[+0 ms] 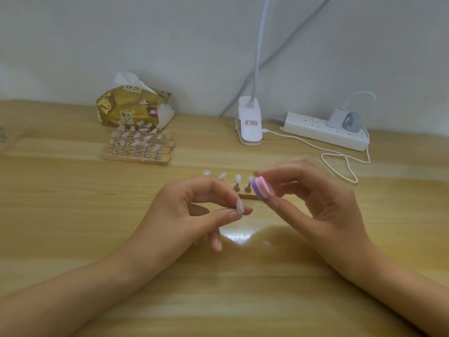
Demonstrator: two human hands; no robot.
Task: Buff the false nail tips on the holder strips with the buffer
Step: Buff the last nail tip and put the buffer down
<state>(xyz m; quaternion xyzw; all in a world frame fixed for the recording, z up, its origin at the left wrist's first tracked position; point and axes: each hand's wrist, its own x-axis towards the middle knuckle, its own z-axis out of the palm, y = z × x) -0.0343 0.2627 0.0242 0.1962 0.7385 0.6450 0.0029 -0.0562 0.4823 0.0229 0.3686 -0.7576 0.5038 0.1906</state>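
Two bare hands raised over a pale wooden table (73, 190). Left hand (194, 210) pinching one translucent oval false nail tip (240, 206) between thumb and forefinger. Right hand (315, 198) gripping a small purple, pink and white striped foam buffer block (262, 189), just beside the tip, seemingly not touching. Likely step: one tip held ready for buffing. Next move: buffer face laid onto the tip, light strokes, steady pinch. Behind, a light wooden holder strip (245, 196) with tips on metal stands, partly hidden by both hands. Further back left, a cluster of wooden strips (136, 158), tips blurred, finish impossible to judge.
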